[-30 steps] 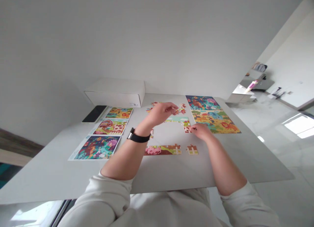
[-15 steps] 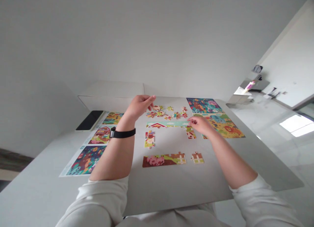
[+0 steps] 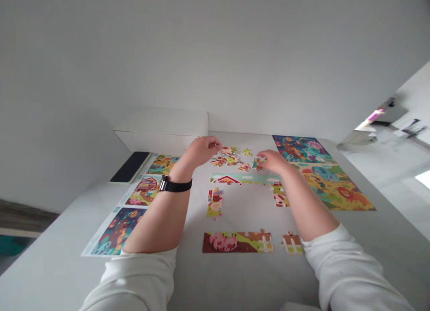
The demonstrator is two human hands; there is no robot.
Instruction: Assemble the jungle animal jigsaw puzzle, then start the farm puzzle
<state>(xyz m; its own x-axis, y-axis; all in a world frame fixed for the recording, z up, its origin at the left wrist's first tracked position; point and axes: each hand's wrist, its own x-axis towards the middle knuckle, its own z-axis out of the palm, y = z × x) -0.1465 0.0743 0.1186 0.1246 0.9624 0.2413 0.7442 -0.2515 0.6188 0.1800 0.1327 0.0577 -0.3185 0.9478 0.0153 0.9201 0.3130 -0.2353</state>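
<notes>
Loose jigsaw puzzle pieces (image 3: pixel 231 160) lie in a cluster at the far side of the table. My left hand (image 3: pixel 204 150) is at the cluster's left edge, fingers curled together; whatever they may hold is hidden. At the right edge, my right hand (image 3: pixel 273 161) has its fingertips closed on a puzzle piece (image 3: pixel 261 159), mostly covered by them. Nearer me runs a joined sky-and-roof strip (image 3: pixel 248 178), with a joined section (image 3: pixel 279 196) below its right end. A separate section (image 3: pixel 215 202) lies at left. Closer still are a pig strip (image 3: pixel 238 242) and a fence piece (image 3: pixel 291 243).
A printed picture sheet (image 3: pixel 134 192) lies at left, beside a black phone (image 3: pixel 130 167). Behind them stands a white box (image 3: pixel 161 123) against the wall. Two finished puzzle pictures, one dark blue (image 3: pixel 302 148) and one yellow (image 3: pixel 336 185), lie at right.
My right hand has moved from the sky strip's right end to the loose pieces. My left hand has lowered beside the cluster. The camera view has shifted.
</notes>
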